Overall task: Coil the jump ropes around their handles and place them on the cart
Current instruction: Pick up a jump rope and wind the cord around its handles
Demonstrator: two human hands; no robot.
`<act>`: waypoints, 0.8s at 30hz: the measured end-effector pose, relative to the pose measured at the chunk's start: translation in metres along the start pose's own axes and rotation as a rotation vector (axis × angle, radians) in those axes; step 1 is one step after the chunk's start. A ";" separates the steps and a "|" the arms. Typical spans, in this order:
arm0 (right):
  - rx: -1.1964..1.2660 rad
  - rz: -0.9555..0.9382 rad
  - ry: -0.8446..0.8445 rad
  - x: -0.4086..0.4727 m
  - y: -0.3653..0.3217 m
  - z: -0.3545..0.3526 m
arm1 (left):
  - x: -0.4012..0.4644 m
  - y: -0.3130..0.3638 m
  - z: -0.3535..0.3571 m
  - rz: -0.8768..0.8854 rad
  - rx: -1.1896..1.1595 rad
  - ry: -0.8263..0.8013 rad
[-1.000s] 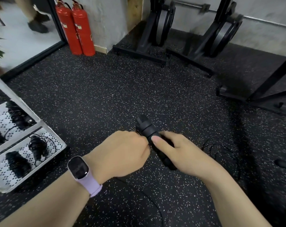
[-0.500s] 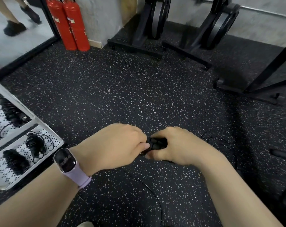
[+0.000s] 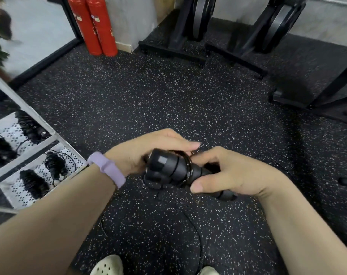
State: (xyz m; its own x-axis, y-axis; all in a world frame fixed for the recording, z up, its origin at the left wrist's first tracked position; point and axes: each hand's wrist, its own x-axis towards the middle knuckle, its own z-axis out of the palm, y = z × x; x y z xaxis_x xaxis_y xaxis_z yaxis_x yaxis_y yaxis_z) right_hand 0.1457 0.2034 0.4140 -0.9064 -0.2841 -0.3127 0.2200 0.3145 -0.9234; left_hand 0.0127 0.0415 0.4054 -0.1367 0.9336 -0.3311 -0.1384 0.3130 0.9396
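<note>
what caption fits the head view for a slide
Both hands, left and right, grip the jump rope handles beside the cart.

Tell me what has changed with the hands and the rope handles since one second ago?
The handles turned: a second ago their end pointed up and away, now it faces the camera, with cord wound around them. The left hand moved from beside them to behind them. The right hand keeps its grip. The cart and its coiled ropes stayed as they were.

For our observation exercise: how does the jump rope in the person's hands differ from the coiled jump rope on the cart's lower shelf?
The held jump rope has few wraps and cord trailing down; the carted jump rope is fully wound. The held one sits between both hands; the carted one lies untouched. Both are black.
</note>
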 end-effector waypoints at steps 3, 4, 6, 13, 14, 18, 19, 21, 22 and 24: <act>0.182 -0.084 0.025 -0.005 0.001 0.000 | 0.007 -0.003 -0.005 0.069 -0.163 0.038; 0.222 -0.103 0.032 -0.005 0.001 0.002 | 0.009 -0.004 -0.007 0.085 -0.199 0.076; 0.277 -0.131 0.049 -0.004 0.005 0.003 | 0.014 -0.006 -0.010 0.098 -0.235 0.141; 0.417 -0.156 0.093 0.001 0.014 0.005 | 0.011 0.001 -0.006 0.047 -0.418 0.241; 0.435 -0.155 0.085 0.002 0.015 0.006 | 0.011 0.002 -0.006 0.043 -0.418 0.293; 0.615 -0.178 0.101 0.004 0.016 0.005 | 0.007 0.002 -0.009 0.035 -0.152 0.345; 0.703 -0.211 0.139 0.002 0.016 0.002 | 0.006 0.002 -0.009 0.002 0.011 0.336; 0.823 -0.282 0.245 -0.003 0.016 -0.006 | 0.005 0.002 -0.009 -0.051 0.288 0.384; 0.820 -0.285 0.310 -0.006 0.015 -0.010 | 0.004 0.004 -0.007 -0.045 0.384 0.439; 0.742 -0.225 0.442 -0.008 0.014 -0.016 | 0.001 0.007 -0.004 0.037 0.574 0.531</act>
State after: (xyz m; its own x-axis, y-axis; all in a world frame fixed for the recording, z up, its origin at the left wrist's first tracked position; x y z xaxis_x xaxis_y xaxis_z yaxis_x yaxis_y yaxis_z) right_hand 0.1500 0.2250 0.4070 -0.9787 0.1553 -0.1343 0.0582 -0.4173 -0.9069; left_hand 0.0074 0.0438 0.4108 -0.6020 0.7824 -0.1597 0.3847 0.4594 0.8006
